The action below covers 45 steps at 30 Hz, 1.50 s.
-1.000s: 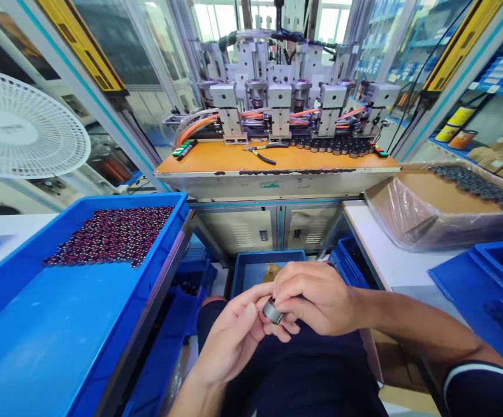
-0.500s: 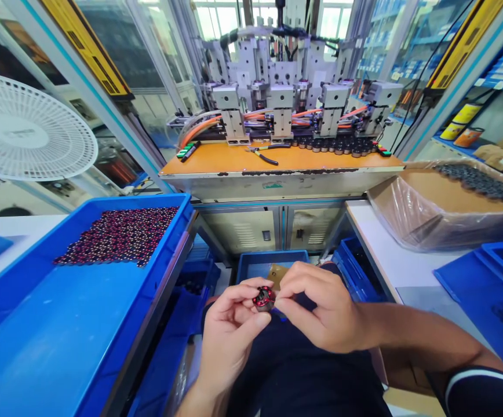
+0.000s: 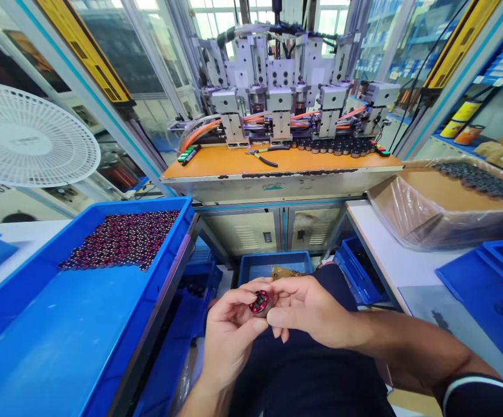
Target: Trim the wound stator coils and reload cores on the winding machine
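— What's over on your left?

— A white fan (image 3: 29, 136), then a big blue tray (image 3: 81, 324) with a patch of small red-and-black wound parts (image 3: 123, 238) lying at its far end.

— And your hands?

— Low in the middle, over my lap. My left hand (image 3: 229, 336) pinches a small round part (image 3: 259, 302) between thumb and fingertips, its red windings facing up at me. My right hand (image 3: 308, 313) touches the same part from the other side, thumb and forefinger closed on its edge, the other fingers curled underneath.

— What's beyond them?

— A small blue bin (image 3: 255, 266) on the floor just past my hands, and farther off the orange bench (image 3: 277, 162) with pliers (image 3: 262, 153) on it, a row of dark parts (image 3: 338, 146) along its back and the grey machine (image 3: 286, 87) above.

— To the right?

— A white table (image 3: 386, 255) carrying a plastic-lined carton (image 3: 447, 202) holding dark rings, and nearer me another blue tray (image 3: 490, 272).
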Available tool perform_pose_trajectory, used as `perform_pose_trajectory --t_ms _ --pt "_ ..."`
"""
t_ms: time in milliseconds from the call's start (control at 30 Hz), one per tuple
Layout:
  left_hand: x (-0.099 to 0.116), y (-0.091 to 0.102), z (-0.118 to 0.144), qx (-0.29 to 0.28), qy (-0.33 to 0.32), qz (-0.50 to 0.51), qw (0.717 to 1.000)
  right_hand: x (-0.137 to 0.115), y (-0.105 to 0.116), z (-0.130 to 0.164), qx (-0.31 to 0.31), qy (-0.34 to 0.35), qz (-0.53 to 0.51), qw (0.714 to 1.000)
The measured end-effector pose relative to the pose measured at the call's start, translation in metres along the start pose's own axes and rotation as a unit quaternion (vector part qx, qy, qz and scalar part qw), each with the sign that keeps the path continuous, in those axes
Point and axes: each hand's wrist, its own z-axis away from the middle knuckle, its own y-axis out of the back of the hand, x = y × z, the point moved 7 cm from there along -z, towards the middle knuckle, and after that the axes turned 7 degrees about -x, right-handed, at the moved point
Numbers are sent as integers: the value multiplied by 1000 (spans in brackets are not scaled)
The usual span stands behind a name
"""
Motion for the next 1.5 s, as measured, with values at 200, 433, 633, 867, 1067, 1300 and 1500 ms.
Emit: perform_pose_trajectory --t_ms 200,433,633,867,1067,1300,1500 --pt "-7 12 -8 49 62 36 996 -30 14 7 94 242 255 931" --pt "23 9 3 59 -35 -283 957 -49 3 32 168 447 645 597" --pt "25 -9 0 0 -28 -324 945 -49 -6 35 110 459 672 571" --pt "25 -6 -3 -26 -26 -305 952 -64 -7 39 62 426 675 599" --pt "25 -5 -5 -33 -35 -291 956 -81 -11 50 13 415 683 601" --pt "14 -6 -5 -58 -4 -162 985 -84 -10 47 8 392 694 604" --pt "31 -10 0 -54 -73 -272 958 -82 9 46 -6 325 675 663"
